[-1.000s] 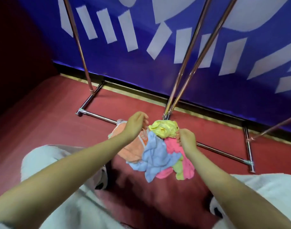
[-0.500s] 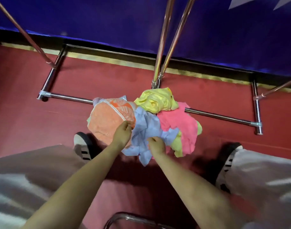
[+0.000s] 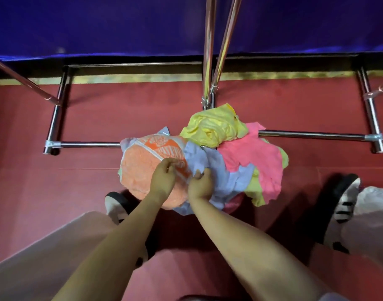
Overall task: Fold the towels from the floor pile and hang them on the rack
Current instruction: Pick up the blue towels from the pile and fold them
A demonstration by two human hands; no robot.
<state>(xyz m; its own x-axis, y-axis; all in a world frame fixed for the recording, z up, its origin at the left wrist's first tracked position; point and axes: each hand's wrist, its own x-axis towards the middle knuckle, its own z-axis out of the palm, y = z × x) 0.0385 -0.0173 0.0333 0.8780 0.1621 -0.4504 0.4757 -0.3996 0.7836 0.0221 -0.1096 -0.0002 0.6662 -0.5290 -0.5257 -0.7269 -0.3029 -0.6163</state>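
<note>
As both hands (image 3: 181,181) pinch orange towel (image 3: 140,170) edge, red floor (image 3: 88,109) beside

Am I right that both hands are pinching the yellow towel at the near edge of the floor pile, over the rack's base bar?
Not quite: it is the orange towel, not the yellow one. In the head view the left hand and right hand pinch the orange towel's white-banded edge beside the pale blue towel. The yellow towel lies untouched at the far side, by the rack.
</note>
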